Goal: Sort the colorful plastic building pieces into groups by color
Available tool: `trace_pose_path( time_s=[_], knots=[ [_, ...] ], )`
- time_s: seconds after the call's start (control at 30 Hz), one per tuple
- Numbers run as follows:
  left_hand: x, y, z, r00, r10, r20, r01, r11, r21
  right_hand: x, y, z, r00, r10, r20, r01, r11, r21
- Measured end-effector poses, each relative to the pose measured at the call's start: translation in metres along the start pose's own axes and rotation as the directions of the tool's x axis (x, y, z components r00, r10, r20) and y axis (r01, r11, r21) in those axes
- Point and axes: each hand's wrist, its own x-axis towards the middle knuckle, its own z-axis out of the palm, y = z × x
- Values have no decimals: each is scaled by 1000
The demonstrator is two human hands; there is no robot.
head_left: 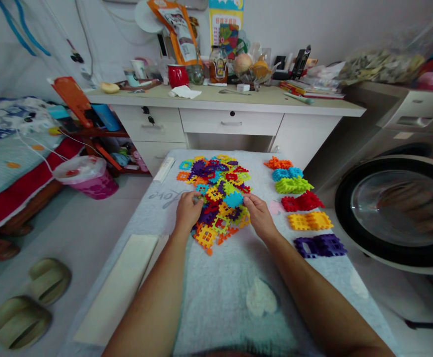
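Note:
A heap of plastic building tiles in purple, red, yellow, orange, green and blue lies on the cloth-covered table. My right hand, at the heap's right side, pinches the edge of a blue tile with thumb and fingers. On the left edge of the heap, my left hand has its fingers curled together; what is between them is hidden. To the right runs a column of same-colour groups: orange tiles, blue tiles, green tiles, red tiles, yellow tiles and purple tiles.
A white box rests at the table's far left corner, and a long cream panel along its near left side. Beyond stands a cluttered desk. A washing machine is to the right, a pink bin to the left.

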Motion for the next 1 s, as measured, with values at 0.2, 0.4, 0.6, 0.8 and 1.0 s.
trace_pose_path(
  time_s=[0.2,0.4,0.6,0.8,1.0],
  knots=[
    [-1,-2,2,999,2,35,-3,1000,31,4,13,-7,997,27,-79,-41,984,-172],
    [0,-4,2,999,14,41,-16,998,53,1,20,-5,995,-80,52,96,823,-560],
    [1,-4,3,999,2,46,-6,996,84,0,10,-3,977,-8,214,159,696,-700],
    [1,-3,2,999,7,43,-11,996,87,5,-2,-10,969,15,245,166,697,-697],
    [0,-1,1,998,-3,62,-1,997,76,31,-26,-57,952,-107,286,289,618,-731]
  ],
)
